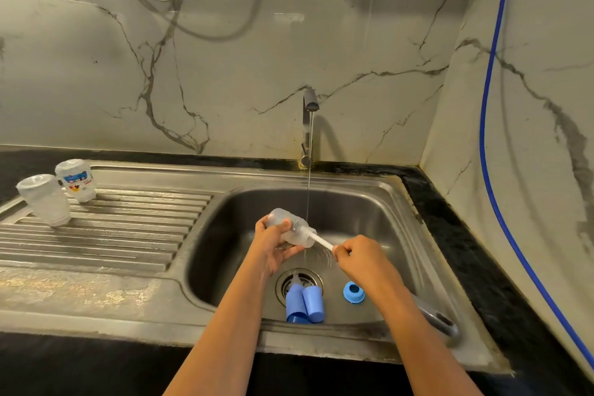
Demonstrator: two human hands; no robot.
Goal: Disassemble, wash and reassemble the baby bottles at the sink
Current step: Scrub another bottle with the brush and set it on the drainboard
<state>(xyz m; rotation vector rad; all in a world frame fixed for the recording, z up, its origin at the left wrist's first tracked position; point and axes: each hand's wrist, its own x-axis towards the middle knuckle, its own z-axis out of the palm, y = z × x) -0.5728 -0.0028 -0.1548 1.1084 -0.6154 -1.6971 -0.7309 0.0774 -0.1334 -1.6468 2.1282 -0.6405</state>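
Left hand (273, 247) holds bottle (297, 230) with brush (320, 240) inside.

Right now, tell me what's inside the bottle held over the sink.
The head of a brush is inside the bottle; its white handle sticks out of the mouth to the right hand. The left hand gripping the bottle hides its tip.

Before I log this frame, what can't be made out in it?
Head view, brush: its head is inside the bottle, blurred by the cloudy wall and the left hand.
Head view, grey object at the sink edge: partly behind the right forearm, unidentifiable.
Head view, printed bottle: label too small to read.
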